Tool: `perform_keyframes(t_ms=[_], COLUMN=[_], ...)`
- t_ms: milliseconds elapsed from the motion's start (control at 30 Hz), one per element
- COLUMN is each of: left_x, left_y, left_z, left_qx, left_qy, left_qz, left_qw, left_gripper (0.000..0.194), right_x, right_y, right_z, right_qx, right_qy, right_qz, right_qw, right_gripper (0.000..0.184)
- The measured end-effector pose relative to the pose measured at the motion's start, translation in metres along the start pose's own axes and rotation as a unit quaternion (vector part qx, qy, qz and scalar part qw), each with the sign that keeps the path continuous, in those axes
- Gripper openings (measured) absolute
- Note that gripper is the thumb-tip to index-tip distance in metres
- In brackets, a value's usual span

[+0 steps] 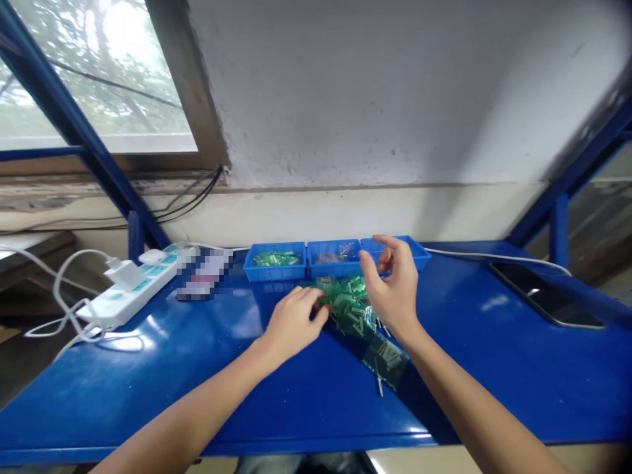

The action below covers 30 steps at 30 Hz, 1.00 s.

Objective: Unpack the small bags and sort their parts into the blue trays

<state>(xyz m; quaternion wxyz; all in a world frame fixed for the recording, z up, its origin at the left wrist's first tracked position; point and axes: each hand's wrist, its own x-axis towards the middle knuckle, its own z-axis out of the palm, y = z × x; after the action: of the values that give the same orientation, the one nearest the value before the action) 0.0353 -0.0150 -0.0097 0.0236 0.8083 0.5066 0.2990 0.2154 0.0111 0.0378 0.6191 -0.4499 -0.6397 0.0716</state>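
Note:
A loose pile of green translucent plastic packets (pixel 353 313) with small pale sticks in and around them lies on the blue table. My left hand (pixel 295 320) rests at the pile's left edge, fingers bent and thumb apart from them, fingertips touching the packets. Above the pile's right side hovers my right hand (pixel 395 283), its thumb and fingers spread with nothing between them. One flat green packet (pixel 386 361) lies nearer to me, a thin white stick (pixel 380 385) beside it. My right hand partly hides the right blue bin (pixel 419 253).
Behind the pile, a left bin (pixel 275 273) holds green packets and a middle bin (pixel 333 268) holds clear plastic pieces. A white power strip (pixel 133 289) with cables and a blurred flat object (pixel 205 275) lie left. A dark phone (pixel 543 294) lies right.

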Motion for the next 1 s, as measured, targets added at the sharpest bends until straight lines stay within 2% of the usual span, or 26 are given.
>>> perform_keyframes(t_ms=[100, 167, 233, 300, 400, 500, 567, 667, 767, 900, 1000], left_x=[0.007, 0.009, 0.006, -0.002, -0.017, -0.024, -0.025, -0.024, -0.021, -0.012, -0.006], left_y=[-0.023, -0.026, -0.009, 0.023, 0.07, 0.088, 0.081, 0.056, 0.032, 0.015, 0.008], left_z=[-0.011, -0.018, -0.019, -0.013, 0.003, 0.014, 0.015, 0.01, 0.003, -0.008, -0.016], left_qx=[0.014, 0.013, 0.001, 0.003, 0.036, 0.037, 0.041, 0.046, 0.026, -0.059, -0.11], left_qy=[0.057, 0.076, 0.06, 0.006, -0.085, -0.137, -0.141, -0.111, -0.071, -0.012, 0.034], left_qz=[-0.06, -0.04, 0.027, 0.099, 0.142, 0.177, 0.175, 0.165, 0.146, 0.02, -0.076], left_qw=[0.996, 0.996, 0.998, 0.995, 0.986, 0.974, 0.974, 0.979, 0.986, 0.998, 0.99], left_gripper=[0.014, 0.015, 0.017, 0.02, 0.05, 0.049, 0.036, 0.018, 0.018, 0.017, 0.018], right_x=[0.0, 0.0, 0.0, -0.001, -0.002, -0.002, -0.003, -0.005, -0.008, -0.012, -0.012], right_y=[0.002, 0.006, 0.011, 0.015, 0.02, 0.025, 0.027, 0.027, 0.023, 0.014, 0.007], right_z=[0.002, 0.005, 0.008, 0.01, 0.011, 0.012, 0.012, 0.014, 0.016, 0.017, 0.015], right_qx=[-0.009, -0.017, -0.022, -0.025, -0.036, -0.056, -0.066, -0.072, -0.067, -0.03, 0.006], right_qy=[-0.071, -0.115, -0.136, -0.149, -0.166, -0.182, -0.193, -0.209, -0.234, -0.287, -0.294], right_qz=[0.009, 0.005, 0.004, 0.004, 0.006, 0.009, 0.007, 0.005, 0.005, 0.025, 0.073], right_qw=[0.997, 0.993, 0.99, 0.989, 0.986, 0.982, 0.979, 0.975, 0.97, 0.957, 0.953], right_gripper=[0.019, 0.019, 0.02, 0.021, 0.021, 0.021, 0.02, 0.02, 0.019, 0.024, 0.031])
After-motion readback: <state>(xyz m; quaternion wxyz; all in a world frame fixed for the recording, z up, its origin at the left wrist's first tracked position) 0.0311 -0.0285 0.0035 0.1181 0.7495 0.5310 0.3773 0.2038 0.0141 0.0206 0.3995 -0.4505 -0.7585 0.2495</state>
